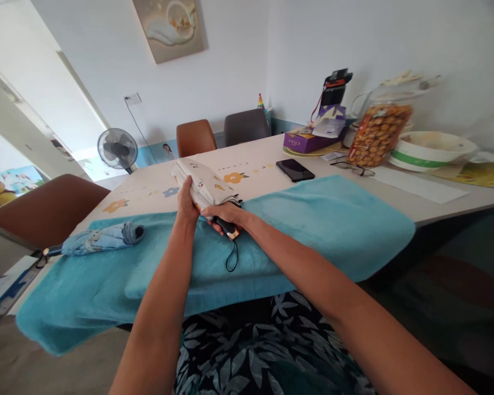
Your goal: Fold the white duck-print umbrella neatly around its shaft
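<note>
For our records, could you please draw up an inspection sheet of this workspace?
Surface: pale flower-printed table, partly under plush turquoise cloth
Things at hand: bundled white patterned fabric umbrella; rolled light-blue fabric umbrella
Clutter: black rectangular phone, purple cardboard box, round white bowl with green band
Hands: left hand and right hand both grip the white umbrella
Cables: dark cord below white wall socket
Surroundings: round grey fan, brown chair

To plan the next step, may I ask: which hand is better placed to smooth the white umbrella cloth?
Probably the left hand: it holds the white umbrella cloth, while the right hand grips near the black handle.
</note>
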Demonstrator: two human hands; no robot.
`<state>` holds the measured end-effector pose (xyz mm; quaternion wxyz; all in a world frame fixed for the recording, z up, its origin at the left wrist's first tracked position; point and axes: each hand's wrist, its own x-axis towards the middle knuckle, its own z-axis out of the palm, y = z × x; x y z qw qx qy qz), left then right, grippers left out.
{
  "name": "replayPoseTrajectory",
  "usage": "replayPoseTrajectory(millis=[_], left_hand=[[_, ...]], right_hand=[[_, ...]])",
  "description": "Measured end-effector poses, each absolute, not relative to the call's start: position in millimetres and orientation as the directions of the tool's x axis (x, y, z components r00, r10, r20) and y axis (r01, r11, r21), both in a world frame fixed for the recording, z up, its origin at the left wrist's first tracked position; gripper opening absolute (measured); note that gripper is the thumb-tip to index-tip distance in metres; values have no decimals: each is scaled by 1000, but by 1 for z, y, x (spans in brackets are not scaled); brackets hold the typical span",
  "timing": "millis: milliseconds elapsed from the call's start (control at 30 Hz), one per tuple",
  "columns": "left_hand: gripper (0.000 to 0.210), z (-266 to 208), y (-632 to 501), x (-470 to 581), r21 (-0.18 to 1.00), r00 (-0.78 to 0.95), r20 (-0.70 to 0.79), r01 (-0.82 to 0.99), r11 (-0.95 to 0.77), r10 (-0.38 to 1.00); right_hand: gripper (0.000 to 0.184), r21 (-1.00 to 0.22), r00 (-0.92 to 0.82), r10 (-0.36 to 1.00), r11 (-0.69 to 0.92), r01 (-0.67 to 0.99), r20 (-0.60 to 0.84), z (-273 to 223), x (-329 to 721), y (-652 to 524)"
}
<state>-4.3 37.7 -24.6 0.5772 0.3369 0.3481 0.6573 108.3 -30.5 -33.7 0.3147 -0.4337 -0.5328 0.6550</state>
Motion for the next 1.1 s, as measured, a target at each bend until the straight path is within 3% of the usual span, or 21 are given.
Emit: replayPoseTrajectory(millis=[100, 300, 467, 633, 733, 900, 1000, 1100], left_hand=[[40, -22, 36, -14, 827, -27, 85, -555, -86, 996], [42, -20, 33, -27, 780, -78, 192, -593, -200, 978], [42, -21, 31, -26, 763, -40, 200, -621, -181, 979], [43, -20, 37, -40, 727, -135, 269, -621, -293, 954], [45, -22, 42, -56, 656, -236, 219, -682, -322, 947], [48, -27, 45, -59, 661, -266, -80, -735, -148, 961], [37, -26, 43, -38, 719, -139, -69, -694, -47, 988], [25, -28, 40, -11, 817, 0, -26, -577, 21, 1000]], right_hand=[[27, -982, -478, 861, -189, 13, -172, -36, 108, -31], [26, -981, -509, 860, -126, -146, -35, -36, 102, -32], [25, -971, -619, 784, -186, -153, -53, -34, 104, -32], [11, -961, -684, 719, -259, -101, -122, -33, 111, -32], [9, -963, -672, 729, -256, -85, -135, -33, 110, -32], [13, -936, -424, 898, -244, -253, -119, -38, 103, -23], [20, -927, -167, 983, -134, -351, -79, -42, 101, -15], [25, -953, -37, 996, -89, -291, -82, -43, 100, -14]])
